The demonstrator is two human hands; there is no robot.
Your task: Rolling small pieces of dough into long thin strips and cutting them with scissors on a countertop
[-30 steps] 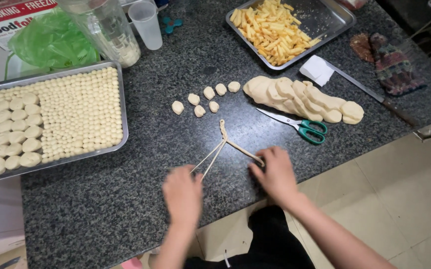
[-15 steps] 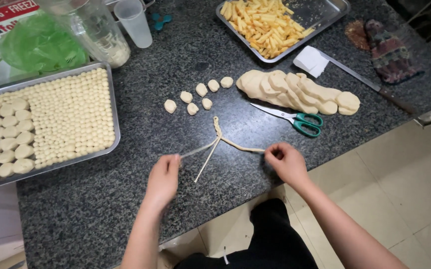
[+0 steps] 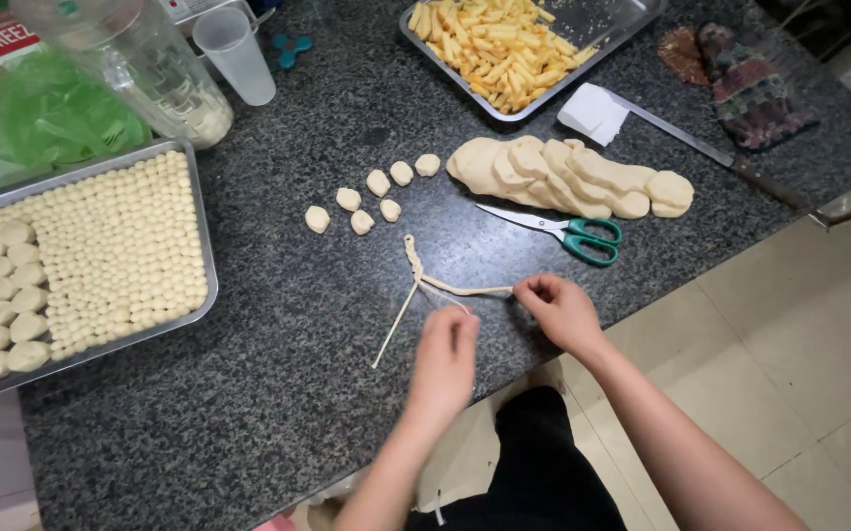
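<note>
Dark speckled granite counter (image 3: 248, 413) is carrying everything. Steel tray of small pale dough balls (image 3: 81, 265) is sitting far left; steel tray of yellow fried strips (image 3: 504, 49) is lying at top. Sliced pale dough log (image 3: 563, 177) is resting above green-handled scissors (image 3: 568, 231). Six small dough lumps (image 3: 366, 202) are lying left of the log. Thin braided dough strands (image 3: 425, 285) are lying at the counter's near edge. Left hand (image 3: 445, 359) is pinching one strand's end; right hand (image 3: 558, 310) is pinching another's.

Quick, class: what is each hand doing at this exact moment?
Left hand: closed, pinching a thin dough strand of the braid.
Right hand: closed, pinching the end of another dough strand.
</note>
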